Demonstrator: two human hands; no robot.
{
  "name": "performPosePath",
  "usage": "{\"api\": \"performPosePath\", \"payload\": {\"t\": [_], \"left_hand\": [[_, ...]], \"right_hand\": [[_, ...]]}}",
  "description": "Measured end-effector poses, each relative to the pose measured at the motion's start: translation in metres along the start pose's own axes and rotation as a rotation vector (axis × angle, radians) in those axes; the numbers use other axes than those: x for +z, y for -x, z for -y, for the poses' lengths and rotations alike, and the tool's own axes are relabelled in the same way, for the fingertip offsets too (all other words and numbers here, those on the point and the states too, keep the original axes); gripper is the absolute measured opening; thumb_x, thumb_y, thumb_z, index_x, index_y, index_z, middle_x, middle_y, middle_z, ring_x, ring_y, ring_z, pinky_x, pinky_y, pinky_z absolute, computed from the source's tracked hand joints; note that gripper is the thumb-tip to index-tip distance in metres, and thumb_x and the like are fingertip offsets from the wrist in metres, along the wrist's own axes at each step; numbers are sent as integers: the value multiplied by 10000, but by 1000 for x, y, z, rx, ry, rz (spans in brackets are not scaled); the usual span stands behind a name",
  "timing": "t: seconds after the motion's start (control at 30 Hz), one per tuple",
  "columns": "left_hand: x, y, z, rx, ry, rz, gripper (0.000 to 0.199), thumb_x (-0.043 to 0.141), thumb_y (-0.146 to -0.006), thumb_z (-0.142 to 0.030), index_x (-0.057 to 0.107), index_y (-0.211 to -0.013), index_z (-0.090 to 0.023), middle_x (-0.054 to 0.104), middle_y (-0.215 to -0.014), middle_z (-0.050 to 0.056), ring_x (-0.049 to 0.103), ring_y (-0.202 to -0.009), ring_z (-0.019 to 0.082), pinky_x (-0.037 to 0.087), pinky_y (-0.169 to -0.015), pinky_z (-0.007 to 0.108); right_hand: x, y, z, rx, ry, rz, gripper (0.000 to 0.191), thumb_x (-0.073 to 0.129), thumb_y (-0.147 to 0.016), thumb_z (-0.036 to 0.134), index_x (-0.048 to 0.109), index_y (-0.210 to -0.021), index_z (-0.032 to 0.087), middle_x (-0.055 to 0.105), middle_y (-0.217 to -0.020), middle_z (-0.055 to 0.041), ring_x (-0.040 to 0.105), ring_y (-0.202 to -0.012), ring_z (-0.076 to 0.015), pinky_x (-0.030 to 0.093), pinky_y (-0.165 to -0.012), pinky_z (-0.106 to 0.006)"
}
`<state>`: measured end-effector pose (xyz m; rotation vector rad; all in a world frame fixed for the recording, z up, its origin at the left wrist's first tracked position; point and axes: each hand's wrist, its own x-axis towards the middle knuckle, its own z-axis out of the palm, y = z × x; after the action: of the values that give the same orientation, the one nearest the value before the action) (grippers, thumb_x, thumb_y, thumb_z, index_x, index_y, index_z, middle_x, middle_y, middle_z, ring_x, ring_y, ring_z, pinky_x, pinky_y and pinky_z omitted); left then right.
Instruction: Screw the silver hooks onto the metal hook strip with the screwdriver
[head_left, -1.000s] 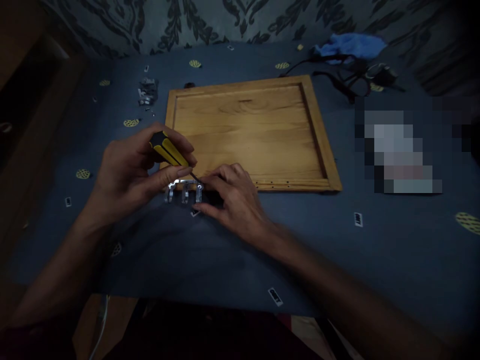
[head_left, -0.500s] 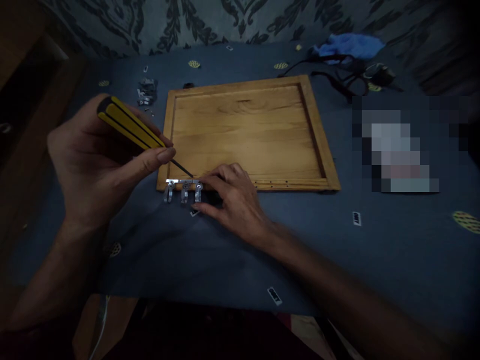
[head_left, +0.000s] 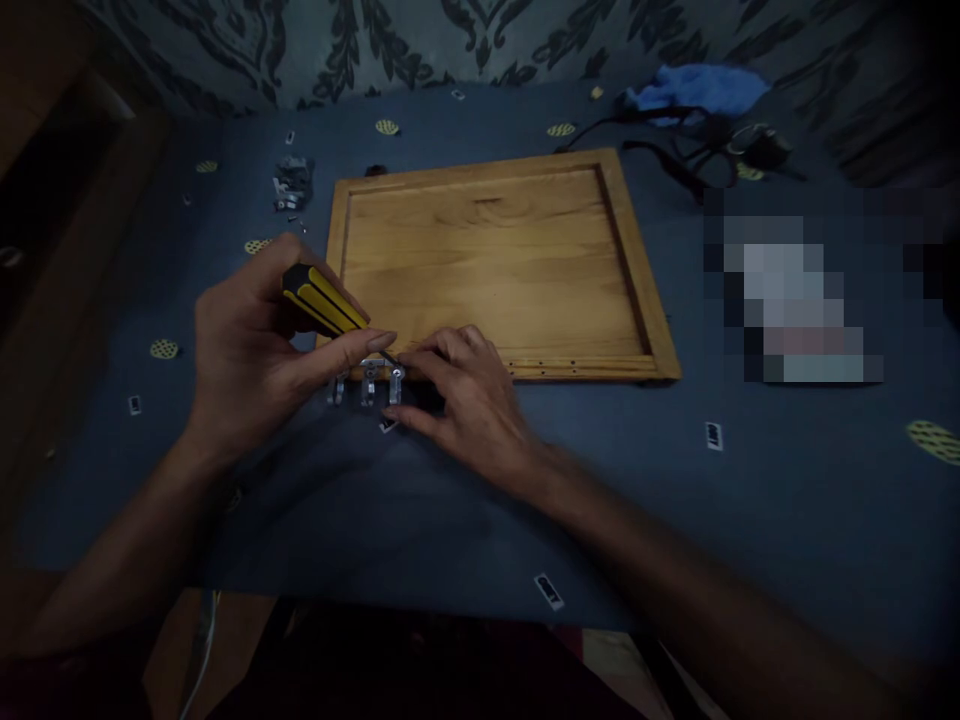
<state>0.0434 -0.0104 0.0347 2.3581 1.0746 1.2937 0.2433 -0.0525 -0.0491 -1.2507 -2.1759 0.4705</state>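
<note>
My left hand (head_left: pixel 247 360) is closed around the yellow-and-black handle of a screwdriver (head_left: pixel 324 303). The tool slants down to the right, its tip at or close to the rightmost metal hook (head_left: pixel 396 387); exact contact is hard to make out. Thumb and fingers of my right hand (head_left: pixel 476 405) pinch that hook from the right, at the near edge of a framed wooden panel (head_left: pixel 487 250). Two more hooks, a middle one (head_left: pixel 368 386) and a left one (head_left: pixel 337 390), sit along the same edge, the left one partly hidden by my left hand.
Beyond the panel's left side lies a small pile of metal hooks (head_left: pixel 292 182), with a few tiny screws (head_left: pixel 298 222) beside it. Black glasses (head_left: pixel 697 165) and a blue cloth (head_left: pixel 697 93) rest at the back right. A blurred-out object (head_left: pixel 795 300) is on the right.
My left hand has moved right and slightly down with the screwdriver, bringing its tip from the panel's edge strip to the rightmost hook. My right hand stays in place.
</note>
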Motion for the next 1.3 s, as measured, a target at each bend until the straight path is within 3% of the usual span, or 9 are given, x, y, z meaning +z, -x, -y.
{"api": "performPosePath", "payload": {"t": [0.33,0.6,0.73,1.13,1.3], "left_hand": [[1,0,-1,3,-62,-8,423,962,-790,-437,623,-735,-191,642,-643,-78,557,-518,66,415,-449,171],[3,6,0,-51,-32,-23,403,971,-779,-451,645,-824,-218,701,-680,-62,619,-543,105,477,-503,227],[3,8,-1,-86,-31,-1,356,958,-792,-435,683,-886,-230,737,-731,-49,654,-579,125,500,-526,247],[-7,2,0,-3,26,166,299,920,-860,-406,696,-953,-231,781,-800,-15,717,-597,134,466,-439,196],[-7,0,0,-5,45,78,319,954,-833,-371,691,-924,-216,784,-819,-25,741,-650,133,567,-533,220]], "right_hand": [[-2,0,1,16,-4,12,427,810,-934,522,770,-1203,192,702,-1148,-125,573,-1077,-327,510,-933,-490],[-1,0,0,10,-13,9,427,800,-943,527,761,-1214,198,704,-1167,-122,577,-1085,-325,510,-935,-489],[-1,0,0,7,-20,-1,413,730,-987,569,761,-1202,218,708,-1168,-115,582,-1085,-321,513,-934,-489],[-1,0,-1,2,-18,5,446,719,-984,600,764,-1193,208,696,-1157,-115,577,-1086,-318,505,-938,-479],[-1,0,-1,-1,-13,3,481,741,-976,577,764,-1220,164,699,-1159,-129,577,-1096,-319,500,-947,-476]]}}
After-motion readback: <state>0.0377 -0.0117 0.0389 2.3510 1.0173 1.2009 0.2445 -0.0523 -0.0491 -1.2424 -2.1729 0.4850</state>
